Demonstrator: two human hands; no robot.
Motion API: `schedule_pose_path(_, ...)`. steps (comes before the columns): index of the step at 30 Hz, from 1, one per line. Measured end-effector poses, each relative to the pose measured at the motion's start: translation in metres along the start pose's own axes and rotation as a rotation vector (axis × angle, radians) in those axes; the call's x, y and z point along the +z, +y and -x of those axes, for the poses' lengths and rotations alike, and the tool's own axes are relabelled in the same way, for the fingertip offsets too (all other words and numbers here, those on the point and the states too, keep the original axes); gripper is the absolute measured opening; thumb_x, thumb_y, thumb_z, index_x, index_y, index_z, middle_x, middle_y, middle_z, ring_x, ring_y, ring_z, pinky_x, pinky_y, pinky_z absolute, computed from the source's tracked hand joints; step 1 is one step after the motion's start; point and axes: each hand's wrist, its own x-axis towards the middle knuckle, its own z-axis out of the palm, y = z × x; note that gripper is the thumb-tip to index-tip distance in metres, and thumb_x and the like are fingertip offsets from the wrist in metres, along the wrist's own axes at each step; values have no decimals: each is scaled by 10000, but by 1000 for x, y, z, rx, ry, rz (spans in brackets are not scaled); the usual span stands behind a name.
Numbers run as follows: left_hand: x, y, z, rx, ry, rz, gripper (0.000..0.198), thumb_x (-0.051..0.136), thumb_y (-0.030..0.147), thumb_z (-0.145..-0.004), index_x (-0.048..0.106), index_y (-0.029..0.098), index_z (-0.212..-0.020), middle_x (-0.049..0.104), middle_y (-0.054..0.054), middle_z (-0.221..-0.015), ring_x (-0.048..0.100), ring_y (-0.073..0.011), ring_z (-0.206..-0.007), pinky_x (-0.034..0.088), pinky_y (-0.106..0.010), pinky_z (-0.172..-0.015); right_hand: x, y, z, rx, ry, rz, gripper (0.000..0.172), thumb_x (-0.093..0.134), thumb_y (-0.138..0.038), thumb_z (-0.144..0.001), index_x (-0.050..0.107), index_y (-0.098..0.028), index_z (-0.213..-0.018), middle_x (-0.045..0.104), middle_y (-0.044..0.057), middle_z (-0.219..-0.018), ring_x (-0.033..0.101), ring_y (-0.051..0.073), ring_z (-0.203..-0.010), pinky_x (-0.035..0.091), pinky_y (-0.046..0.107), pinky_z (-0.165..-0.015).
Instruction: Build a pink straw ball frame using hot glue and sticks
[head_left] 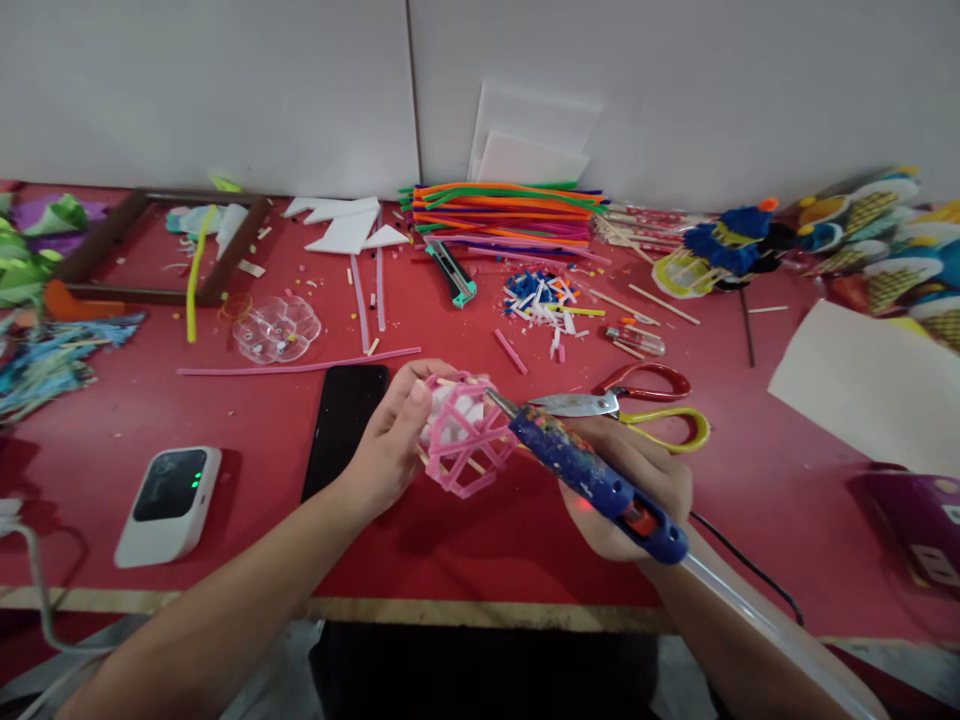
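My left hand (390, 440) is closed around a pink lattice ball (469, 435) made of foam strips and thin sticks, held just above the red table (750, 480). My right hand (630, 490) grips a blue glue gun (592, 475) with a clear glue stick out of its back. The gun's metal tip touches the upper right of the ball. A black cord trails off to the right from the gun.
A black phone (345, 425) lies left of the ball, a white device (169, 500) further left. Red and yellow scissors (637, 400) rest behind my right hand. Coloured strips (502, 210), foam scraps (540, 295), a utility knife (452, 272), a wooden frame (150, 245) and white paper (870, 385) are scattered around.
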Motion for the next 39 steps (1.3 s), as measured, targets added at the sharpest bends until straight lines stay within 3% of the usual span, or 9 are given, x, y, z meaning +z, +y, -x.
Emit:
schedule_pose_path(9,1,-1,1,33,-24,-42,346,729,532,-893,658,223,-1031,761,-91,-1201,722,-263,-1147,585,-394,-974,0,0,2,8,4,30,275,601,-164,-740,645,-226,-1004,725,12,-740,708,194,-613,581,293,-539)
schedule_pose_path(16,0,-1,1,42,-22,-45,335,728,545,-889,667,232,-992,777,-76,-1158,747,-241,-1073,602,-362,-913,-2,1,2,8,20,62,245,576,-163,-748,626,-236,-977,690,1,-707,691,180,-592,566,277,-540)
schedule_pose_path(25,-1,0,0,31,-46,-43,330,718,531,-903,668,226,-1016,775,-96,-1176,717,-268,-1156,563,-413,-1003,-3,3,2,9,23,72,234,571,-165,-731,608,-254,-944,669,-17,-682,664,178,-559,548,285,-513)
schedule_pose_path(39,-2,-1,2,45,-69,-66,332,680,542,-926,679,230,-1041,750,-100,-1256,738,-246,-1069,568,-377,-947,-4,5,4,7,17,82,208,575,-167,-702,577,-257,-889,632,-18,-658,626,172,-524,528,278,-482)
